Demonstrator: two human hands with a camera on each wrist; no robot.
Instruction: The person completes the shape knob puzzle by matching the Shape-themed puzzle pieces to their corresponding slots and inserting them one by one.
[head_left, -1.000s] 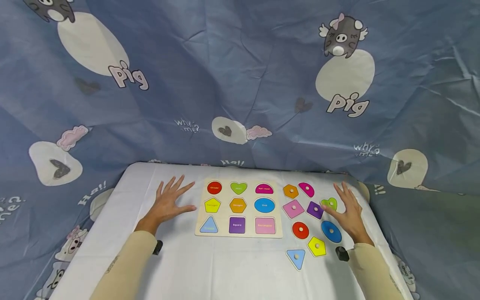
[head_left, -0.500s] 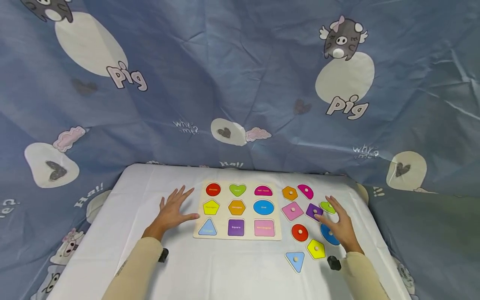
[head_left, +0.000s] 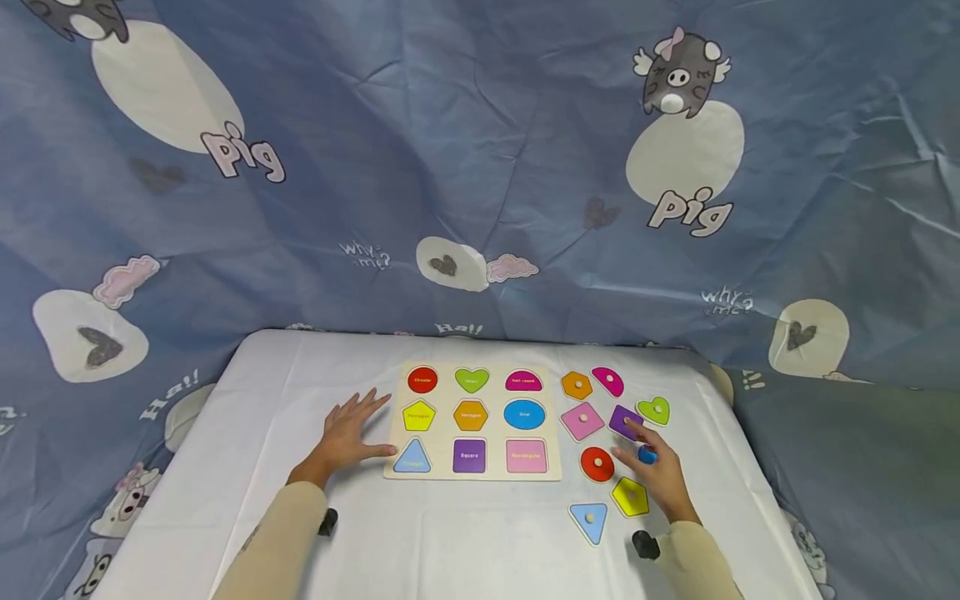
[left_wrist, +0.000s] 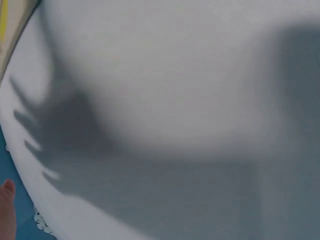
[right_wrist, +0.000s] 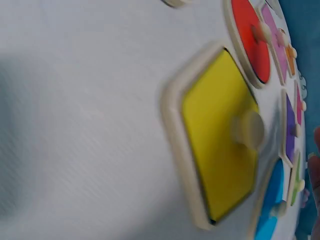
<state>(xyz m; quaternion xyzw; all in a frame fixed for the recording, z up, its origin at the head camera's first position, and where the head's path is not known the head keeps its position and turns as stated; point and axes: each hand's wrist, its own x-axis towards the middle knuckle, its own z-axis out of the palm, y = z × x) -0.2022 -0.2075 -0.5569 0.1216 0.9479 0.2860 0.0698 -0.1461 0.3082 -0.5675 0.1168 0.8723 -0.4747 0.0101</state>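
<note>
My left hand (head_left: 342,440), fingers spread, is at the left side of the pale shape board (head_left: 441,396), its thumb tip by the lower left corner. The left wrist view catches a bit of that hand (left_wrist: 7,212) and the board's edge (left_wrist: 16,25). My right hand (head_left: 660,473) is over the blue oval piece (head_left: 647,455) and hides most of it; its fingers point at the purple piece (head_left: 618,425) and the red circle (head_left: 589,467). In the right wrist view the yellow pentagon (right_wrist: 215,135) and blue oval (right_wrist: 273,192) lie flat, and part of the hand (right_wrist: 315,180) shows at the edge.
Other knobbed pieces lie right of the board: orange hexagon (head_left: 570,390), magenta half round (head_left: 606,375), pink piece (head_left: 573,421), green heart (head_left: 662,405) and light blue triangle (head_left: 582,510). Patterned blue cloth (head_left: 480,192) surrounds the white table (head_left: 450,542).
My right hand has moved left and toward me, uncovering the green heart. My left hand has shifted slightly right and nearer me, toward the board's lower left corner.
</note>
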